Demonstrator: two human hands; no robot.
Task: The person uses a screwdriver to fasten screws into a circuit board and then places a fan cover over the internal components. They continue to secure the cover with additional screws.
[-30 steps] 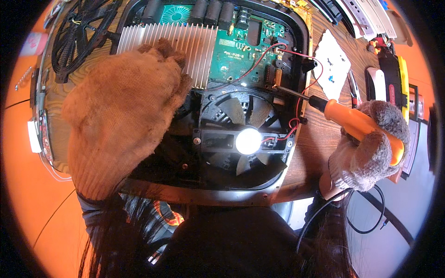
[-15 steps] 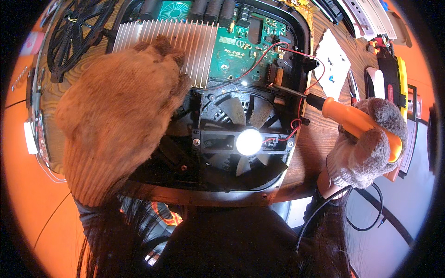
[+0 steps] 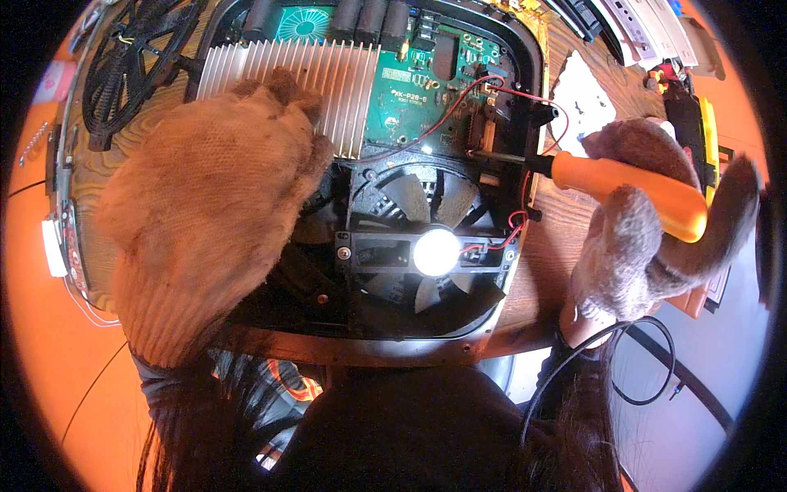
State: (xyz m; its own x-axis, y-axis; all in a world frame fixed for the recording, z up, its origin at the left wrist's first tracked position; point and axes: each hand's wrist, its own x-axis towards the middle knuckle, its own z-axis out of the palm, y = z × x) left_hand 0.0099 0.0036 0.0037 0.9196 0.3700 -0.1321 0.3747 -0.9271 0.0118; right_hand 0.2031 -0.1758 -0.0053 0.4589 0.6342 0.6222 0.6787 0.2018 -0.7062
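Your two gloved hands (image 3: 215,193) (image 3: 627,238) flank one cooling fan (image 3: 436,251); one orange-handled screwdriver (image 3: 598,175) to its upper right; beyond it, one heat sink (image 3: 348,98), one circuit board (image 3: 402,123), four cylindrical capacitors (image 3: 373,20).

White glare burns out the fan hub (image 3: 436,252), orange tints the left, corners go black

A brown wood-grain worktop (image 3: 566,234) spans the middle of the frame. Orange light washes the floor (image 3: 49,271) at the left, crossed by thin dark lines; the lower right looks cooler, pale blue-grey.
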